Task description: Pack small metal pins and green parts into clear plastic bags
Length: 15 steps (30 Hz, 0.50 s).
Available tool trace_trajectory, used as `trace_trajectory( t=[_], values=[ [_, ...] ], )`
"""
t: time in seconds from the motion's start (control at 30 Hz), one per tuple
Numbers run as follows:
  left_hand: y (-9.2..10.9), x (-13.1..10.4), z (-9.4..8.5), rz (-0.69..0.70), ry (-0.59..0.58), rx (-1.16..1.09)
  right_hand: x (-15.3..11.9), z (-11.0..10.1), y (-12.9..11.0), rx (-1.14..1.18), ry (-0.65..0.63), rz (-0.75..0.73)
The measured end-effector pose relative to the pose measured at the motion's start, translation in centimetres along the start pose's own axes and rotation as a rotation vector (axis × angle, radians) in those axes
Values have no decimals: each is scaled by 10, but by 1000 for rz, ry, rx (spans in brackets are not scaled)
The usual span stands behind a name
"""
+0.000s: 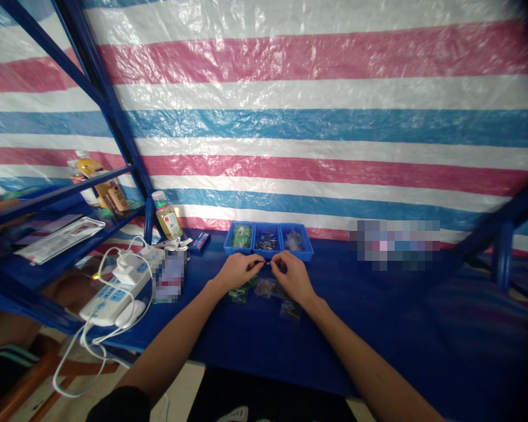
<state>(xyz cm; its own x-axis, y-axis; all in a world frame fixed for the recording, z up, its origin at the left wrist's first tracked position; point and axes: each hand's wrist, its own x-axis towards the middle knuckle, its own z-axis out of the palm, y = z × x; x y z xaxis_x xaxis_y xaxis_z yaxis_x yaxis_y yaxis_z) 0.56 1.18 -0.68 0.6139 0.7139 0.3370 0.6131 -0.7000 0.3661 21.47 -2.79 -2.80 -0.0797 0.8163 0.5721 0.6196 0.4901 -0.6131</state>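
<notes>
My left hand (241, 271) and my right hand (294, 278) meet just in front of a row of blue trays, fingertips pinched close together. A tiny, partly shiny piece shows between them, too small to name. The left tray (227, 248) holds green packets (242, 235). In the middle tray (267, 254) lie several small metal pieces (267, 241) that look like screws. Clear plastic bags (294, 240) fill the right tray (307, 254). Beneath my hands, green packets (238, 295) and small clear bags (289, 309) lie on the blue table (246, 346).
To the left are a white power strip (114, 299) with tangled cables, a bottle (167, 217) and a small dark box (199, 241). A blue metal frame (127, 149) rises there. Striped sheeting (290, 123) hangs behind. Another person's arm (0, 214) is at far left.
</notes>
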Motion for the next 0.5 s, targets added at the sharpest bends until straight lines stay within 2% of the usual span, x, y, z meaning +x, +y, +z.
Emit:
trace_trajectory(
  t=[0.13, 0.27, 0.5],
  values=[
    [1, 0, 0, 21, -13, -6, 1, 2, -1, 160, 57, 82],
    [1, 0, 1, 19, -5, -15, 0, 7, 6, 260, 37, 136],
    [1, -1, 0, 43, 24, -24, -2, 5, 3, 199, -12, 57]
  ],
)
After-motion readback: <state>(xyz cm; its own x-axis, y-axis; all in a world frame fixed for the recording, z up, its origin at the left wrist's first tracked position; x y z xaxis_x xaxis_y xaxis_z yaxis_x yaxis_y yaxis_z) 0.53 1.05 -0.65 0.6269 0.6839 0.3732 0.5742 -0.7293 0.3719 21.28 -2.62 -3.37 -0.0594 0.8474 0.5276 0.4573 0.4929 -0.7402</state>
